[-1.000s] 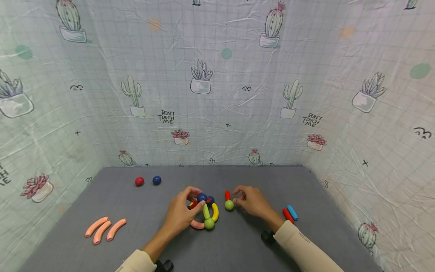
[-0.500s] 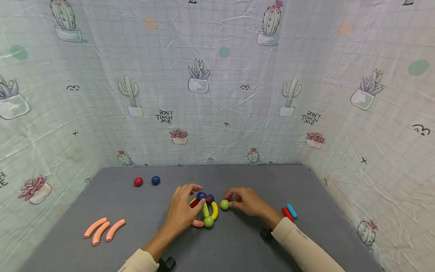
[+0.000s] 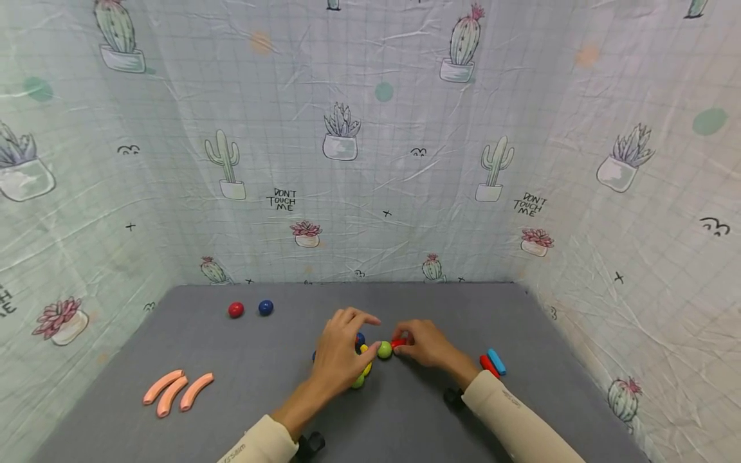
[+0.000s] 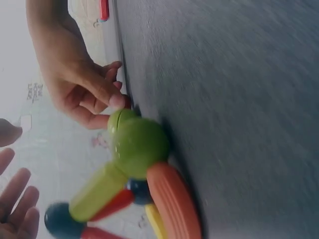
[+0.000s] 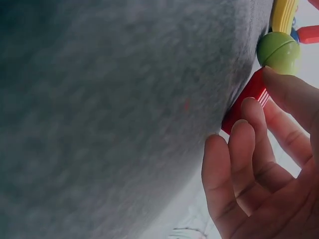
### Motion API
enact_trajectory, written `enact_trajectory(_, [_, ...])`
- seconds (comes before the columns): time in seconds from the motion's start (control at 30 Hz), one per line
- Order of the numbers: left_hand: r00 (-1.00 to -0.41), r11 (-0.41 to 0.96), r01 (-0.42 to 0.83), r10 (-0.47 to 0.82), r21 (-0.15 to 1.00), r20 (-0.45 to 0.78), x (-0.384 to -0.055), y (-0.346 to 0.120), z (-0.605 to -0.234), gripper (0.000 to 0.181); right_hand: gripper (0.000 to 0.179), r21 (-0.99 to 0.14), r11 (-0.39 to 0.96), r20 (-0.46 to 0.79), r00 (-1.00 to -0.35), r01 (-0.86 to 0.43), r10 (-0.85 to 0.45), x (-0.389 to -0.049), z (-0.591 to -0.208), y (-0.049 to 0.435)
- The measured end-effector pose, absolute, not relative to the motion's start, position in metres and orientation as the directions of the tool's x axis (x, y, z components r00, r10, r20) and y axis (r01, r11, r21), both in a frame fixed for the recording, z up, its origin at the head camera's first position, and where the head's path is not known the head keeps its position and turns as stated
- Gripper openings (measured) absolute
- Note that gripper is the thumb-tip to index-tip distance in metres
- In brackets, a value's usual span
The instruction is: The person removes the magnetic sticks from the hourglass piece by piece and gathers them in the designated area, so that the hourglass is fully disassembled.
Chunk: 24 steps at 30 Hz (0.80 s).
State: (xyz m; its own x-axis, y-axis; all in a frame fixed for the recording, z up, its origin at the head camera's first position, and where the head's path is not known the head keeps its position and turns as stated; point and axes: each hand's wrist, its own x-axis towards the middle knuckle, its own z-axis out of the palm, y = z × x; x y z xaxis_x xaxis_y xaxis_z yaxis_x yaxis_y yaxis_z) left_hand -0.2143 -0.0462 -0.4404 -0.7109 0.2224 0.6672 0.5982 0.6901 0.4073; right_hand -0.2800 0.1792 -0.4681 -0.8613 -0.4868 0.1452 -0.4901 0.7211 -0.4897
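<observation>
My right hand (image 3: 428, 344) pinches a red rod (image 5: 246, 102) between thumb and fingers, low over the table. At the rod's end is a green ball (image 3: 384, 350). My left hand (image 3: 340, 352) reaches toward that ball from the left, thumb and index finger spread apart on either side of it, holding nothing. Partly hidden behind the left hand stands a joined frame of balls and rods. In the left wrist view it shows a larger-looking green ball (image 4: 141, 145), a salmon curved rod (image 4: 174, 201), a light green rod (image 4: 98, 191) and a dark blue ball (image 4: 65, 220).
Several salmon curved rods (image 3: 172, 396) lie at the left of the grey table (image 3: 260, 360). A red ball (image 3: 236, 310) and a blue ball (image 3: 265, 307) sit at the back left. On the right lie a red rod (image 3: 489, 366) and a blue rod (image 3: 496, 361).
My right hand has taken hold of the red rod and turned it with its green ball to point left. My left hand has left the frame's top and moved right toward that ball.
</observation>
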Motion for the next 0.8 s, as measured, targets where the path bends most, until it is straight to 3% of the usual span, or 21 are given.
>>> enact_trajectory(0.33, [-0.810,0.562,0.570,0.261,0.600,0.525,-0.223,-0.011,-0.453,0.035,0.011,-0.509,0.753,0.135,-0.903,-0.416,-0.408,-0.277,-0.472,0.198])
enact_trajectory(0.53, [-0.902,0.493,0.431,0.216,0.756,0.374,-0.233,0.004,-0.463,0.034,0.011,-0.543,0.743,0.124,-0.912,-0.392,-0.390,-0.273,-0.473,0.211])
enact_trajectory(0.8, [-0.946,0.530,0.325,0.176,0.783,0.274,-0.244,0.015,-0.475,0.037,0.009,-0.538,0.739,0.138,-0.907,-0.406,-0.397,-0.274,-0.471,0.224])
